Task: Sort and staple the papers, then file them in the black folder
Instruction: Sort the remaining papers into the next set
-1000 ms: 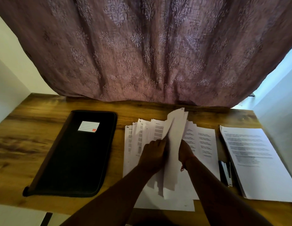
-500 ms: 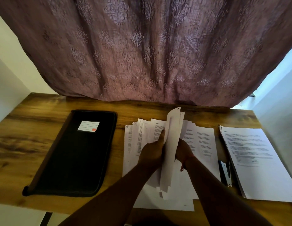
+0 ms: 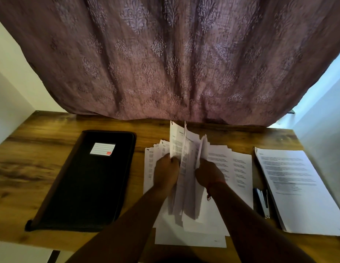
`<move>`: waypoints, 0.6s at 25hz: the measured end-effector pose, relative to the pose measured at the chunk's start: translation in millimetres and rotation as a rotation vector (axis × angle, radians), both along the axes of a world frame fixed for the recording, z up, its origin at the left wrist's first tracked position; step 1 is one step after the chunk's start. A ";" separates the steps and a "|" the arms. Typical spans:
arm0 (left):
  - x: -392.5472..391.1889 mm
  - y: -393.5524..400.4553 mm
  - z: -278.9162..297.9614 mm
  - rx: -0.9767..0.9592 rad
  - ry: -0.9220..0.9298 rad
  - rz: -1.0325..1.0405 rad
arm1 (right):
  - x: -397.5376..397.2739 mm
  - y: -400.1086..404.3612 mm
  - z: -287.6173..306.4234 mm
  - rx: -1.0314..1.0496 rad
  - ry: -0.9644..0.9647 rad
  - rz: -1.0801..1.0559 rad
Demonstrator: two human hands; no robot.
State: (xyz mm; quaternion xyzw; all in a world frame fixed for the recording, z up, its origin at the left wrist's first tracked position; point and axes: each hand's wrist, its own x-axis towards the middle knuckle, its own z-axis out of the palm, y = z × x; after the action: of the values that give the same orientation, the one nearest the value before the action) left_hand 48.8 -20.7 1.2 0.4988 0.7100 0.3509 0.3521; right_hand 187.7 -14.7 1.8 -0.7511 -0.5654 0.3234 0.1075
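A bundle of printed sheets (image 3: 186, 152) stands on edge above a fanned pile of papers (image 3: 228, 168) in the middle of the desk. My left hand (image 3: 165, 172) grips the bundle's left side and my right hand (image 3: 208, 172) grips its right side. The sheets splay apart at the top. The black folder (image 3: 85, 183), shut, with a white label, lies to the left. A dark stapler (image 3: 262, 203) lies between the pile and a separate neat stack of papers (image 3: 294, 186) on the right.
The wooden desk (image 3: 23, 168) is hemmed by a patterned curtain (image 3: 165, 63) hanging at the back and white walls on both sides. Some lower sheets overhang the desk's front edge (image 3: 190, 242).
The held bundle, pressed thin between my hands before, has spread open at the top. My hands have moved slightly apart.
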 end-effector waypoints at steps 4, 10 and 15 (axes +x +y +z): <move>-36.8 -1.0 49.7 0.324 0.418 -0.001 | -8.9 0.9 3.3 -0.072 -0.114 0.087; -47.6 -10.6 101.0 0.497 0.041 0.027 | -3.1 -0.2 2.3 -0.093 0.064 0.140; -49.2 -10.8 106.7 0.360 -0.731 0.239 | 20.2 -8.0 8.9 -0.037 0.124 0.157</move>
State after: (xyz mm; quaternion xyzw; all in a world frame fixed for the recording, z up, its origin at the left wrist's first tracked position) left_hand -0.4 -31.5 108.0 0.3093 0.5184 0.6615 0.4450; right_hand 207.9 -22.7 10.7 -0.6847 -0.6089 0.3871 0.1027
